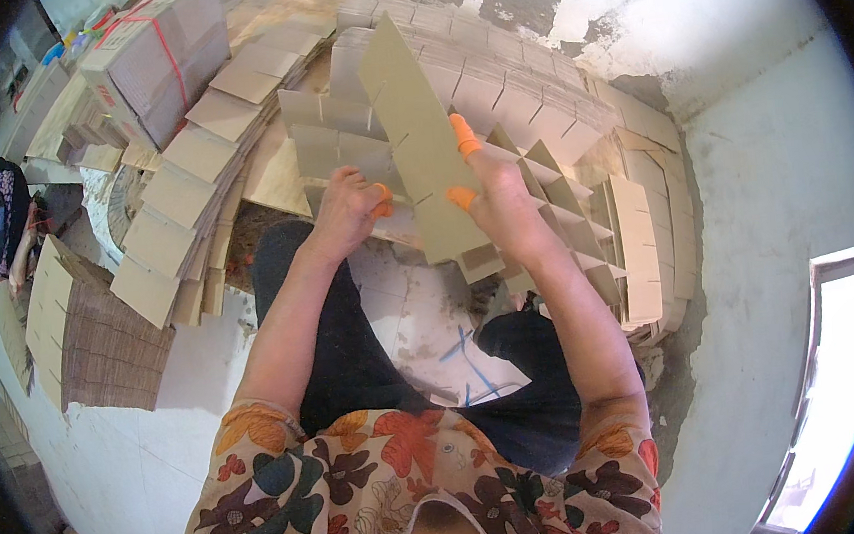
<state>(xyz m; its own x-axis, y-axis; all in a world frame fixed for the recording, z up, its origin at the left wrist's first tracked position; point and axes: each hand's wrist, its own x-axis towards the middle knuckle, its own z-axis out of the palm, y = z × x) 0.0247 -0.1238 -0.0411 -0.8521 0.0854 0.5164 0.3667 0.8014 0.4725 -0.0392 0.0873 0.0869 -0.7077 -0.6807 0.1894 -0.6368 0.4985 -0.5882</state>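
My right hand (497, 196) grips a long flat cardboard divider strip (418, 147) by its right edge, orange covers on its thumb and a finger. Short slots are cut into the strip, which stands tilted in front of me. To its left, my left hand (345, 216) is closed, an orange cover showing on one digit. It lies against upright cardboard panels (333, 154); what its curled fingers hold, if anything, is hidden. Right of the strip stands a grid of interlocked cardboard dividers (568, 206), partly covered by my right hand and forearm.
Stacked slotted strips (523, 89) line the back. Fanned cardboard sheets (180, 191) run along the left, near a bundle of dividers (101, 333) on the floor. A carton (155, 62) with red strapping stands at far left. Another person's arm (23, 254) shows at the left edge. A wall (752, 191) rises right.
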